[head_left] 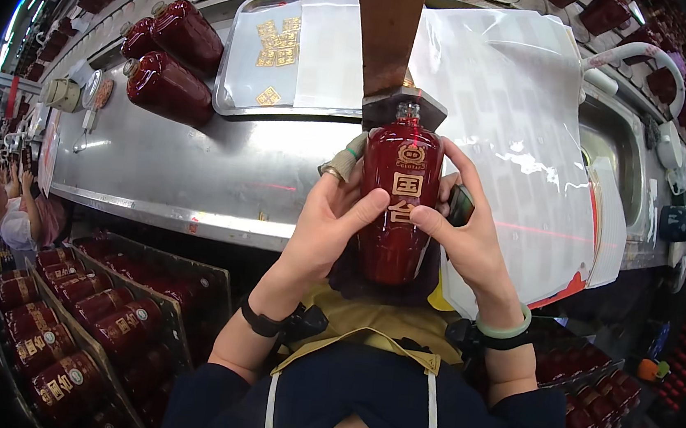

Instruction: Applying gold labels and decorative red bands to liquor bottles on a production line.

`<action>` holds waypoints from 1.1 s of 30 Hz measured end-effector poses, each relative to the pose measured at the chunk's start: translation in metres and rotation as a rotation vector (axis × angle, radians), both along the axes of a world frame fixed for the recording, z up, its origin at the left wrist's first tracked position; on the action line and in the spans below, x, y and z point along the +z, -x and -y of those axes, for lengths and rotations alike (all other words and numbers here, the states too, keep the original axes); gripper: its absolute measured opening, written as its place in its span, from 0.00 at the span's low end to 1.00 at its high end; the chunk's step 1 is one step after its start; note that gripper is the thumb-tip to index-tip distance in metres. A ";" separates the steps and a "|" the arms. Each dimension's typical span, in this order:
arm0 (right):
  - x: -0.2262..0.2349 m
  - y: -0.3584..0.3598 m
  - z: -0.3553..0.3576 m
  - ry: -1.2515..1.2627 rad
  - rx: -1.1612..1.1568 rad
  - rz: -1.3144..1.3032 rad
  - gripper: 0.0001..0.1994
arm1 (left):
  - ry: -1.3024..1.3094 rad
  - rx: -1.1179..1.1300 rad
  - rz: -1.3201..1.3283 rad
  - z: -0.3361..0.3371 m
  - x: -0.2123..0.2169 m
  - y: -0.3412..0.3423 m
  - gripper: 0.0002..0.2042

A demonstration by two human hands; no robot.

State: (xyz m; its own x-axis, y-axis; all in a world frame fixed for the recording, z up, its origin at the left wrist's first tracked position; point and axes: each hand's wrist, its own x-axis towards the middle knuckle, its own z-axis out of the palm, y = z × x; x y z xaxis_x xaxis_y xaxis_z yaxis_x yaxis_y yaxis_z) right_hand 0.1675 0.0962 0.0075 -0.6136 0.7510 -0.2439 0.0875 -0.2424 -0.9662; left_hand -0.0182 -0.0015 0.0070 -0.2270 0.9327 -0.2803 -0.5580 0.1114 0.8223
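Observation:
A dark red glass bottle (395, 256) with gold lettering and a gold emblem leans upright in front of me, its clear neck pointing away. My left hand (317, 228) grips its left side, the thumb lying on the front; a beige finger cover (342, 163) wraps one finger. From the other side my right hand (473, 239) closes round the bottle, thumb tip pressed on the lower gold character. A dark green rounded object (461, 206) sits by the right fingers; its kind is unclear. Beyond the neck stands a brown upright bar (388, 37) with a dark block at its foot.
Three more red bottles (169, 86) lie at the left on the metal bench (224, 161). A tray (225, 79) carries gold stickers (278, 43). White sheets (510, 106) cover the right side, before a sink (615, 133). Crates (110, 357) of bottles stand below left.

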 end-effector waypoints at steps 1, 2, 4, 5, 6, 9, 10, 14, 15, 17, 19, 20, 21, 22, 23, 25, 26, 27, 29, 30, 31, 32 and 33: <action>0.000 -0.001 0.000 -0.001 0.001 -0.005 0.47 | 0.014 0.021 0.061 0.000 -0.001 0.000 0.44; 0.000 -0.001 -0.001 0.008 0.007 0.009 0.47 | 0.009 0.012 0.030 0.000 -0.001 -0.001 0.44; 0.001 -0.002 -0.001 0.015 0.029 0.010 0.47 | -0.005 -0.006 -0.040 0.001 -0.001 -0.002 0.44; 0.001 -0.003 -0.002 0.027 0.024 0.018 0.47 | -0.007 -0.009 -0.061 0.002 -0.001 -0.003 0.44; 0.002 -0.002 -0.002 0.030 0.025 0.012 0.47 | -0.011 -0.011 -0.083 0.002 0.000 -0.003 0.43; 0.001 -0.001 -0.002 0.031 0.026 0.004 0.47 | -0.002 -0.015 -0.107 0.002 0.002 -0.004 0.44; 0.000 -0.001 -0.002 0.029 0.027 0.003 0.47 | 0.002 -0.013 -0.104 0.002 0.003 -0.004 0.44; -0.001 -0.002 -0.003 0.017 0.013 -0.007 0.47 | -0.020 -0.020 -0.139 0.000 0.005 -0.008 0.46; 0.000 -0.004 -0.004 0.007 0.026 0.008 0.47 | -0.026 -0.020 -0.152 0.000 0.006 -0.008 0.46; 0.005 -0.005 -0.011 -0.013 0.048 0.027 0.46 | -0.038 -0.015 -0.168 0.000 0.006 -0.010 0.46; 0.013 -0.006 -0.020 -0.037 0.053 0.037 0.45 | -0.046 -0.003 -0.170 0.000 0.005 -0.012 0.45; 0.018 -0.004 -0.024 -0.033 0.032 0.001 0.39 | -0.049 -0.004 -0.188 0.000 0.005 -0.013 0.45; 0.024 -0.003 -0.029 -0.065 0.005 -0.015 0.35 | -0.053 -0.005 -0.198 0.000 0.004 -0.014 0.45; 0.031 0.000 -0.033 -0.106 -0.036 -0.049 0.31 | -0.063 -0.002 -0.207 0.000 0.003 -0.014 0.45; 0.037 0.003 -0.035 -0.212 -0.039 -0.034 0.28 | -0.062 0.003 -0.203 0.000 0.003 -0.015 0.44; 0.050 0.009 -0.037 -0.433 -0.056 -0.023 0.23 | -0.069 0.018 -0.191 -0.001 0.001 -0.017 0.44; 0.057 0.012 -0.038 -0.523 0.035 -0.001 0.21 | -0.086 0.022 -0.198 -0.001 0.001 -0.018 0.44; 0.063 0.013 -0.039 -0.603 0.142 0.040 0.19 | -0.101 0.025 -0.204 -0.001 0.001 -0.018 0.44; 0.069 0.019 -0.044 -0.809 0.266 0.056 0.17 | -0.110 0.031 -0.210 -0.001 0.001 -0.019 0.44; 0.071 0.021 -0.048 -0.959 0.246 0.094 0.17 | -0.106 0.036 -0.208 -0.001 0.001 -0.020 0.44; 0.069 0.024 -0.055 -1.102 0.214 0.134 0.17 | -0.103 0.039 -0.207 0.000 0.000 -0.020 0.44; 0.067 0.025 -0.060 -1.246 0.179 0.173 0.18 | -0.093 0.027 -0.193 0.001 0.000 -0.019 0.44; 0.064 0.027 -0.063 -1.332 0.088 0.151 0.16 | -0.084 0.018 -0.180 0.003 0.000 -0.018 0.44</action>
